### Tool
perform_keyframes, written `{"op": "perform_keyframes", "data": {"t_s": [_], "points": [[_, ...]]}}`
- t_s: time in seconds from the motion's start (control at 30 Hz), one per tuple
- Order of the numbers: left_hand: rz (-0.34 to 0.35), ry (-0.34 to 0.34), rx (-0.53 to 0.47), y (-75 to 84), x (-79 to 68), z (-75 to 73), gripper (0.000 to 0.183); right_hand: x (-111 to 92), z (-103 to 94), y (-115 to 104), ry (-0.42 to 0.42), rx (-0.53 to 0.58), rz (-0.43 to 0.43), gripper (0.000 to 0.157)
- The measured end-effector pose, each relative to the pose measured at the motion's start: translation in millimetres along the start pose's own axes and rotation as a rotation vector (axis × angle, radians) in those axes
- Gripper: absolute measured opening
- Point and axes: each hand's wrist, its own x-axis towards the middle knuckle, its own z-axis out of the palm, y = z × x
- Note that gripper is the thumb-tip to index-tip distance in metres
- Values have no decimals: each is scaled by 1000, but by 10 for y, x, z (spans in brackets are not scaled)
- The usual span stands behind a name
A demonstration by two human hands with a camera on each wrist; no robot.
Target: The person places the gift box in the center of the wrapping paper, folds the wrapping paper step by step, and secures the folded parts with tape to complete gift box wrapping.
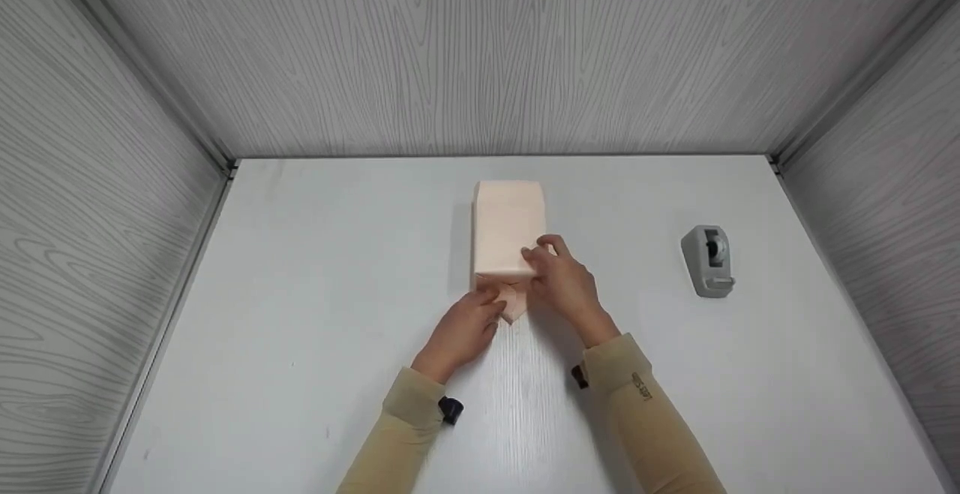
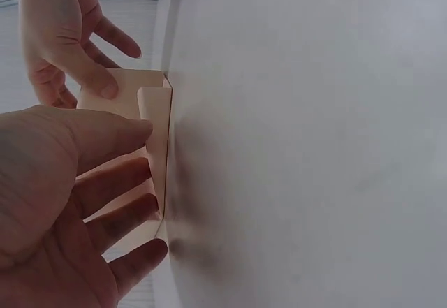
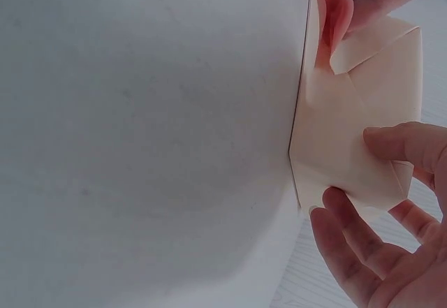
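A box wrapped in pale peach paper (image 1: 510,224) lies lengthwise on the white table. At its near end a pointed paper flap (image 1: 514,302) sticks out towards me. My left hand (image 1: 461,329) pinches the left edge of this flap, thumb against the folded paper (image 2: 159,105) in the left wrist view. My right hand (image 1: 568,285) holds the near right corner of the box, its fingers spread over the top and side. In the right wrist view the flap (image 3: 323,46) curls up into an open fold, and part of the left hand is out of frame.
A grey tape dispenser (image 1: 697,272) stands on the right part of the white table (image 1: 315,254). Grey wood-grain panels (image 1: 487,58) rise behind the table and at both sides. A dark strap piece (image 1: 450,410) shows at the left cuff.
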Motion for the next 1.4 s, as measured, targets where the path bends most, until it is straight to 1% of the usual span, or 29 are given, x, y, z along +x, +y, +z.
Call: {"op": "perform_keyframes", "data": {"t_s": [0.1,0.23,0.33,0.57,0.63,0.73,0.87,0.93,1.03,1.23,1.4], "points": [[11,15,51,9,9,22,27,1,1,-3,1,-15,-4,49],[-16,23,88,25,17,46,24,2,5,-1,-1,-34,-16,48],[-36,17,94,36,18,49,24,2,6,0,-3,-39,-20,48],[-56,-29,110,76,-1,1,30,3,12,-3,8,1,10,50],[-54,-40,122,75,-5,7,31,6,18,3,10,-6,10,50],[-70,-84,131,82,-17,11,35,9,21,7,2,-23,7,51],[-115,-161,129,97,-42,12,43,9,15,5,-9,-43,1,51],[-126,-177,132,99,-47,22,45,8,11,3,-9,-46,-2,52],[-132,-181,141,103,-43,34,46,5,9,4,-6,-36,-4,52],[-120,-160,186,122,16,36,44,9,6,7,-10,-26,-7,52],[-146,-186,182,136,69,23,41,12,17,9,-9,-34,-7,52]]}}
